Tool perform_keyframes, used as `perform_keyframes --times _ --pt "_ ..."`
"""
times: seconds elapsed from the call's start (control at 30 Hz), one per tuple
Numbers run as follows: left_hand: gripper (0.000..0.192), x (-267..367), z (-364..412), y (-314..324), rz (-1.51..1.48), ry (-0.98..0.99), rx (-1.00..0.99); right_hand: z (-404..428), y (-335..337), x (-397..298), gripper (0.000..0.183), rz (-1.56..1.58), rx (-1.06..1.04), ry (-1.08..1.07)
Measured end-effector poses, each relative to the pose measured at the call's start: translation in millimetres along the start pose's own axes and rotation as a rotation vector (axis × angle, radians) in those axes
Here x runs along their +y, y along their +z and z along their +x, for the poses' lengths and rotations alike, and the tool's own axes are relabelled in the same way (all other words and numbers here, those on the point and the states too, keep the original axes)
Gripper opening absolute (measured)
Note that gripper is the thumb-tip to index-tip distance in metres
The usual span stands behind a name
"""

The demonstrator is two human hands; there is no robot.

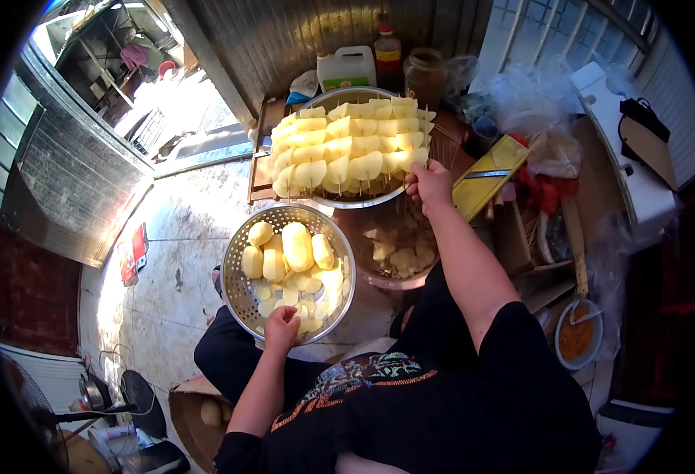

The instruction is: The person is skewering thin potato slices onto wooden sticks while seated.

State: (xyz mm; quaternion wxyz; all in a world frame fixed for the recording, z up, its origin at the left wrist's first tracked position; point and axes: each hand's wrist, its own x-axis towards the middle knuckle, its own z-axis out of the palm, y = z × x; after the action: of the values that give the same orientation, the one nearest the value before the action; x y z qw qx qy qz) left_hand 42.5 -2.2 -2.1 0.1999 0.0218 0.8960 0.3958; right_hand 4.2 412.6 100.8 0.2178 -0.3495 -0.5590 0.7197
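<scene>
A perforated metal colander point(229, 278) rests over my lap, holding whole peeled potatoes point(297, 246) and thin potato slices point(325, 296). My left hand point(282, 327) is at its near rim, fingertips pinched together by the slices; whether a slice is between them I cannot tell. Above the colander, rows of skewered potato slices point(365, 166) lie across a wide metal basin point(356, 204). My right hand point(430, 182) is at the right end of the nearest row, with thumb and fingers closed around what looks like the end of a skewer.
Right of the basin lies a yellow slicer point(489, 178) with a metal blade. A reddish tub point(395, 283) with potato pieces stands below. Behind are a white jug point(346, 68), a red-capped bottle point(388, 50) and a glass jar point(424, 74). A cardboard box point(187, 415) with potatoes stands lower left.
</scene>
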Motion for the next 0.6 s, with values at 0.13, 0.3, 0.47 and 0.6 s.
perform_keyframes --times 0.13,0.3,0.47,0.6 --pt "0.024 3.2 -3.1 -1.4 0.009 0.032 -0.01 2.4 -6.4 -0.2 0.011 0.053 0.037 -0.022" --pt "0.025 -5.5 -1.7 0.3 0.067 0.054 -0.017 -0.2 -11.4 -1.9 0.01 0.028 0.076 -0.087" --pt "0.026 -16.6 -0.9 3.1 0.047 0.108 0.014 -1.3 -10.6 0.9 0.009 -0.008 0.069 -0.087" --pt "0.025 -4.8 -4.4 -0.6 0.095 0.065 -0.024 -3.9 -4.8 3.8 0.01 0.038 0.015 -0.031"
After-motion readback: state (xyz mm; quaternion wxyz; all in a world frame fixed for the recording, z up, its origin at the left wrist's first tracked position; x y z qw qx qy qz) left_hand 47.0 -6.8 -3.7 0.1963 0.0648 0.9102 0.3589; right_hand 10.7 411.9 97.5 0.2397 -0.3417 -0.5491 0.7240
